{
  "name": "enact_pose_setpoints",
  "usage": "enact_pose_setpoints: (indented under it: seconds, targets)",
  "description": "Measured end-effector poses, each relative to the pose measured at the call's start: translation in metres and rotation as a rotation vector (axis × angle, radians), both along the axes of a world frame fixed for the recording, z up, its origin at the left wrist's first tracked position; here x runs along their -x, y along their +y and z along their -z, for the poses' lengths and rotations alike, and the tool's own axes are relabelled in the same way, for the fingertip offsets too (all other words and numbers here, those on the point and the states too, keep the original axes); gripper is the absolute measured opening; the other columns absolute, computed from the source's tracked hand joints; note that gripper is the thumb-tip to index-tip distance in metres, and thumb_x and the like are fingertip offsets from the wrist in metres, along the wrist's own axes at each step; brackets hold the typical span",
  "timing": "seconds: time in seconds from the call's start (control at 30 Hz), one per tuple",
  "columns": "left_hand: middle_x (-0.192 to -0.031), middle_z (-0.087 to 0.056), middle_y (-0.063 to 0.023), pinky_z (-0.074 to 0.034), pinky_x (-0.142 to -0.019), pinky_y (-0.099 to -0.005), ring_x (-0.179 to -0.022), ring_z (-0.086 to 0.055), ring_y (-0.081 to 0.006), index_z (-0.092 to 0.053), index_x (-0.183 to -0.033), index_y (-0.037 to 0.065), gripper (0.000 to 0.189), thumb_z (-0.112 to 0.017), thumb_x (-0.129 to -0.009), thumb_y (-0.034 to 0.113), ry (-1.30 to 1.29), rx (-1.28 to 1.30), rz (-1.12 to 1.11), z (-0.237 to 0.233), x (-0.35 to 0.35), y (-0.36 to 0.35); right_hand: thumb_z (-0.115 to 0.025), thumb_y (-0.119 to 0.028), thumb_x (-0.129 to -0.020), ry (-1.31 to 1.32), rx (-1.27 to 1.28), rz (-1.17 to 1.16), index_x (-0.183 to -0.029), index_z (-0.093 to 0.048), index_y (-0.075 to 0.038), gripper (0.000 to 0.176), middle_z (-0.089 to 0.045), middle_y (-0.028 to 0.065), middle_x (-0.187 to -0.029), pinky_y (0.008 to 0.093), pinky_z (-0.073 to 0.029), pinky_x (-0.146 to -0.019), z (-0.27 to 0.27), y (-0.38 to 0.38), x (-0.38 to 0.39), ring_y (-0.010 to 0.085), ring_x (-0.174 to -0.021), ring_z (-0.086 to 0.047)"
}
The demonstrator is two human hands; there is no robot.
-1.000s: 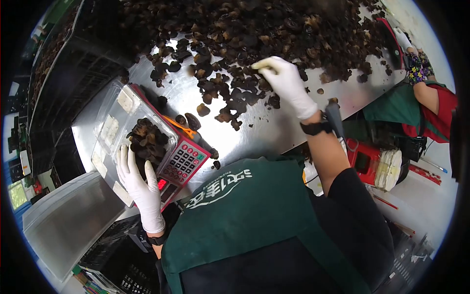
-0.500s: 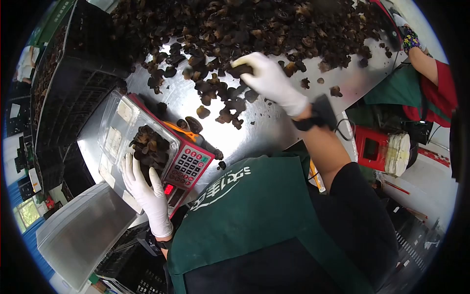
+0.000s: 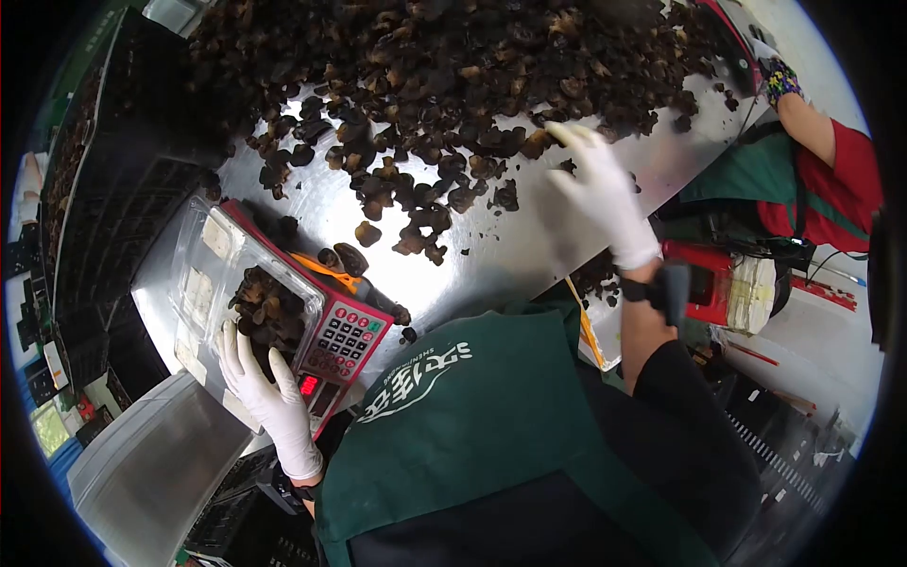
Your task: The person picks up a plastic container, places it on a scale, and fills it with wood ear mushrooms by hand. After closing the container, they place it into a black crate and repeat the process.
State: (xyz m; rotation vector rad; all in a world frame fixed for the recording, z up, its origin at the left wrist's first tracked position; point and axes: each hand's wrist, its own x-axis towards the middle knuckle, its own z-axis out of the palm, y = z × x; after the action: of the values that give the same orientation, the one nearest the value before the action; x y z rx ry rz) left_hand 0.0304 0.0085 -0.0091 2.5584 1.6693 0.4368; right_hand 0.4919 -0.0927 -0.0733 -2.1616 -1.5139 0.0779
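Note:
My left hand (image 3: 263, 389), in a white glove, rests with fingers stretched out at the near edge of a clear plastic container (image 3: 200, 248). Its fingertips touch a clump of dark brown wood ear mushrooms (image 3: 267, 307) inside. The container sits on a red scale (image 3: 370, 326) with a keypad and a lit red display. My right hand (image 3: 605, 194), also gloved, hovers over the metal table at the right of the mushroom pile (image 3: 435, 71). Its thumb and fingers are apart, and no piece shows between them. Loose mushrooms (image 3: 416, 194) lie scattered left of it.
Orange-handled scissors (image 3: 326, 272) lie behind the scale. A black crate (image 3: 132, 123) stands at the left, and a translucent bin (image 3: 156, 463) is at the lower left. A co-worker's patterned sleeve (image 3: 780, 81) is at the far right, by another red device (image 3: 737, 38).
My right hand has moved right, away from the loose mushrooms, and its fingers have spread; a dark piece was at its fingertips before. My left hand stays at the container. The view has shifted slightly.

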Motion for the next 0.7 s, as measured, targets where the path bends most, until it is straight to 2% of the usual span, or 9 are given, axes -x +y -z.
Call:
enact_pose_setpoints:
  seconds: [0.07, 0.13, 0.2, 0.3, 0.47, 0.53, 0.63, 0.67, 0.7]
  targets:
    - [-0.150, -0.044, -0.0180, -0.028, -0.116, -0.0488, -0.140, -0.037, -0.0390, -0.047, -0.138, -0.002, 0.046, -0.056, -0.095, 0.013, -0.008, 0.013, -0.007, -0.001, -0.001, 0.000, -0.070, -0.020, -0.084, 0.136, -0.064, -0.077, -0.135, -0.058, -0.020, 0.053, -0.055, 0.0113, -0.135, 0.0394, -0.049, -0.098, 0.007, 0.044, 0.034, 0.0310, -0.120, -0.053]
    - [-0.149, -0.044, -0.0182, -0.028, -0.116, -0.0489, -0.140, -0.037, -0.0394, -0.047, -0.137, -0.003, 0.046, -0.055, -0.095, 0.013, 0.001, 0.023, -0.012, -0.002, -0.001, 0.000, -0.070, -0.019, -0.085, 0.063, -0.108, -0.184, -0.126, -0.064, -0.018, 0.041, -0.057, 0.0073, -0.130, 0.0378, -0.050, -0.096, 0.039, 0.079, 0.040, 0.0283, -0.116, -0.054]
    - [-0.149, -0.045, -0.0184, -0.027, -0.116, -0.0490, -0.140, -0.036, -0.0398, -0.048, -0.136, -0.003, 0.045, -0.055, -0.095, 0.013, 0.019, 0.023, -0.019, -0.004, -0.002, 0.000, -0.068, -0.012, -0.086, 0.168, -0.155, -0.183, -0.097, -0.071, -0.011, 0.012, -0.063, 0.0040, -0.106, 0.0376, -0.051, -0.086, 0.063, 0.105, 0.039, 0.0253, -0.105, -0.058]
    - [-0.148, -0.045, -0.0184, -0.026, -0.116, -0.0496, -0.141, -0.035, -0.0396, -0.048, -0.135, -0.004, 0.045, -0.055, -0.094, 0.013, -0.003, 0.033, -0.019, -0.008, -0.007, 0.000, -0.068, -0.009, -0.085, 0.250, -0.361, -0.176, -0.091, -0.070, -0.009, 0.007, -0.064, 0.0078, -0.091, 0.0375, -0.052, -0.082, 0.057, 0.136, 0.031, 0.0277, -0.093, -0.062]
    - [-0.148, -0.045, -0.0185, -0.026, -0.116, -0.0499, -0.141, -0.035, -0.0398, -0.049, -0.136, -0.003, 0.046, -0.056, -0.092, 0.012, -0.008, 0.030, -0.046, -0.004, -0.006, 0.000, -0.069, -0.010, -0.084, 0.085, -0.509, -0.092, -0.088, -0.070, -0.013, 0.005, -0.064, 0.0034, -0.087, 0.0356, -0.054, -0.075, 0.057, 0.192, 0.017, 0.0249, -0.088, -0.063]
    - [-0.148, -0.045, -0.0186, -0.026, -0.116, -0.0500, -0.141, -0.035, -0.0398, -0.050, -0.136, -0.003, 0.047, -0.057, -0.091, 0.012, -0.014, 0.023, -0.058, -0.004, -0.006, 0.000, -0.071, -0.018, -0.083, 0.103, -0.397, -0.069, -0.102, -0.071, -0.016, 0.019, -0.066, 0.0040, -0.101, 0.0383, -0.053, -0.079, 0.052, 0.206, 0.018, 0.0260, -0.097, -0.063]
    - [-0.148, -0.045, -0.0188, -0.027, -0.116, -0.0490, -0.141, -0.036, -0.0396, -0.050, -0.137, -0.002, 0.050, -0.058, -0.090, 0.011, -0.008, 0.026, -0.060, -0.005, -0.007, 0.000, -0.075, -0.029, -0.081, -0.149, -0.325, -0.075, -0.121, -0.066, -0.021, 0.042, -0.063, 0.0067, -0.121, 0.0429, -0.052, -0.085, 0.036, 0.213, 0.039, 0.0292, -0.108, -0.059]
    - [-0.148, -0.045, -0.0191, -0.027, -0.116, -0.0487, -0.140, -0.037, -0.0395, -0.049, -0.138, -0.002, 0.051, -0.059, -0.089, 0.010, -0.026, 0.028, -0.074, -0.006, -0.009, 0.000, -0.076, -0.036, -0.078, -0.181, -0.195, -0.185, -0.133, -0.059, -0.024, 0.058, -0.056, 0.0096, -0.134, 0.0472, -0.051, -0.089, 0.043, 0.212, 0.039, 0.0326, -0.114, -0.056]
    - [-0.148, -0.045, -0.0193, -0.027, -0.116, -0.0484, -0.140, -0.037, -0.0394, -0.049, -0.138, -0.001, 0.052, -0.060, -0.089, 0.010, -0.043, 0.029, -0.088, -0.008, -0.011, -0.001, -0.076, -0.035, -0.079, -0.211, -0.157, -0.220, -0.131, -0.061, -0.024, 0.055, -0.057, 0.0091, -0.133, 0.0460, -0.051, -0.089, 0.047, 0.209, 0.043, 0.0320, -0.114, -0.057]
